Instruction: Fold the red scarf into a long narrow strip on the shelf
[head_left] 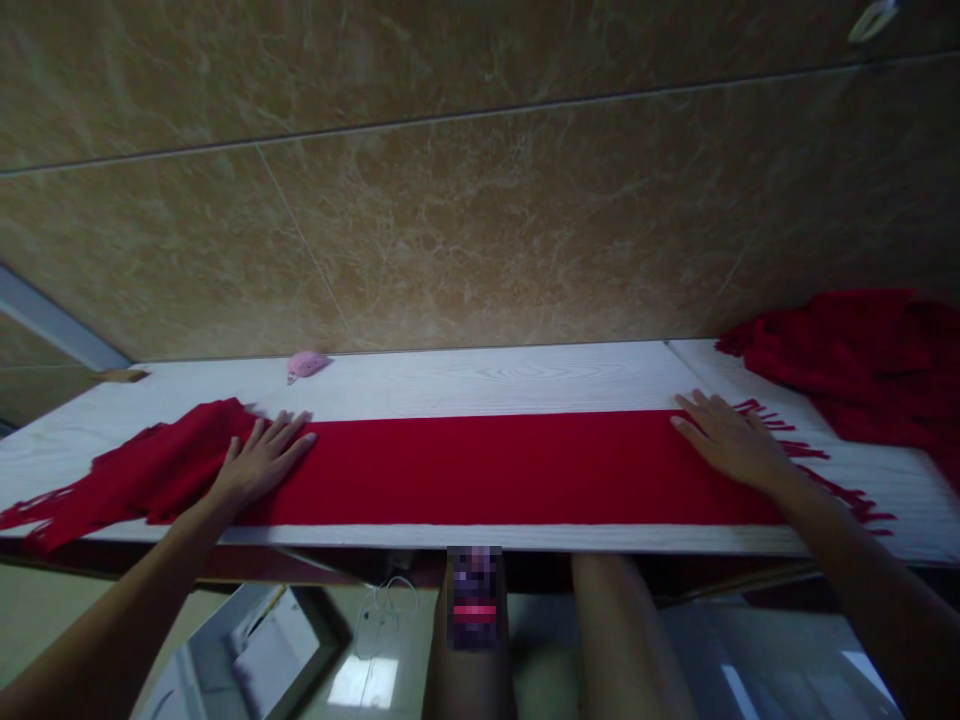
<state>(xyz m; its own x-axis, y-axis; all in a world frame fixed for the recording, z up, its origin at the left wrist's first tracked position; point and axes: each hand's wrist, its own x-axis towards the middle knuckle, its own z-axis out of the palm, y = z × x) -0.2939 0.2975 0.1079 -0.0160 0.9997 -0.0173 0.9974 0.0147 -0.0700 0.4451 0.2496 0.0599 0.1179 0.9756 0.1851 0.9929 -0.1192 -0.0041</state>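
Observation:
A red scarf point(495, 468) with fringed ends lies along a white wooden tabletop point(495, 382). Its middle stretch is flat and smooth, while the left part is bunched up. My left hand point(262, 458) rests palm down with fingers spread, where the flat stretch meets the bunched part. On the right, my right hand point(724, 438) presses flat on the scarf near its fringe, fingers stretched out. Part of the right fringe is hidden behind my forearm.
More red fringed cloth point(862, 370) lies heaped at the back right. A small pink pouch-like item point(306, 365) sits by the tiled wall point(480, 230). A small brown block point(121, 376) is at the back left. Below are a white open drawer or box point(255, 650) and a white cable point(386, 600).

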